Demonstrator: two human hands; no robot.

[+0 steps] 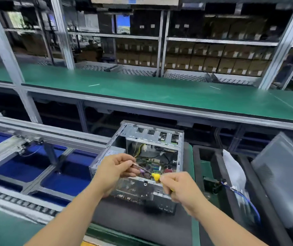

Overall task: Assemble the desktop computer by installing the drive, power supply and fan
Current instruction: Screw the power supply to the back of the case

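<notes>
The open computer case (142, 167) lies on a dark mat (133, 222) on the green surface (196, 228), its circuit board facing up. Above the case's near edge, the left hand (114, 170) pinches the thin metal shaft of a screwdriver (143, 169) between its fingers, while the right hand (179, 186) grips the yellow handle. Right of the case sits a black foam tray (218, 174) holding a small part with blue cables.
</notes>
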